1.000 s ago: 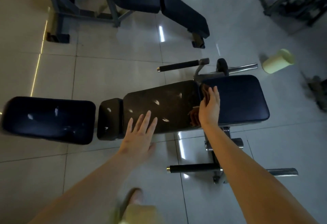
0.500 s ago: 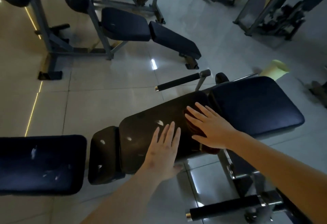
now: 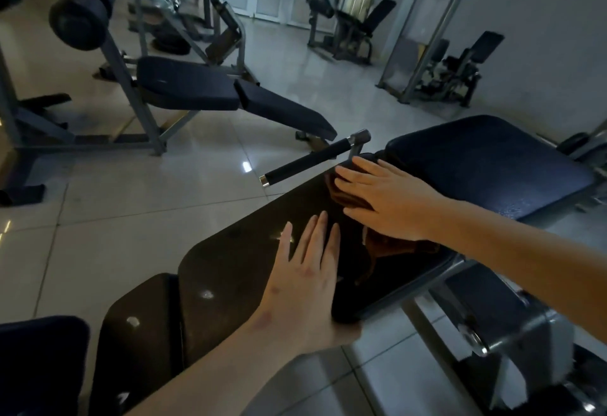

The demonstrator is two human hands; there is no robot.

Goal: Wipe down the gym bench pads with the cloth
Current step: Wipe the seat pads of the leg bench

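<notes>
Head view: cloth (image 3: 391, 246) under flat right hand (image 3: 391, 200); left hand (image 3: 305, 271) beside.

From the left hand (image 3: 305, 271) down to the seam with the small end pad (image 3: 138, 343), the long brown pad (image 3: 236, 271) is bare vinyl, open for a sweep. Its far right end is taken up by the right hand (image 3: 387, 198) and the brown cloth (image 3: 394, 248) beneath it. Just beyond, a black-gripped handle bar (image 3: 308, 161) juts left past the pad's far corner, and the blue seat pad (image 3: 486, 165) rises right behind. Wide floor tiles (image 3: 147, 202) lie open between this and the next bench (image 3: 230, 93).
</notes>
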